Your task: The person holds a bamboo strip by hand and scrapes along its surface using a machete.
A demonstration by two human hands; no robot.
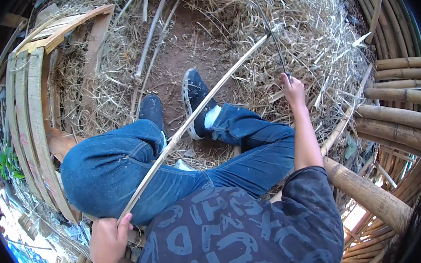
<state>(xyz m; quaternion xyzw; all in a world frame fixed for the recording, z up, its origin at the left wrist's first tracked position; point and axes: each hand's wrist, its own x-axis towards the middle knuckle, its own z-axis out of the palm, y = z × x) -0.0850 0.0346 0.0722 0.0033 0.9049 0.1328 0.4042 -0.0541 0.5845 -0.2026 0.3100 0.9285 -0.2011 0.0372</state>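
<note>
At 7 o'clock on my feed, the left hand (108,242) is curled closed on the near end of a long pale strip (174,141), thumb laid along it. From there I follow the strip across the blue jeans (107,174) to its far end at 1 o'clock. The right hand (295,91), at 2 o'clock, is wrapped tight around the handle of a thin dark knife (277,46), whose blade crosses the strip near that far end; I can't tell whether they touch. Beyond, I see dark shoes (197,90) near 11, dry shavings (307,40) heaped toward 1 and 2, a slatted wooden frame (35,101) toward 9, and a thick bamboo pole (368,193) at 4.
</note>
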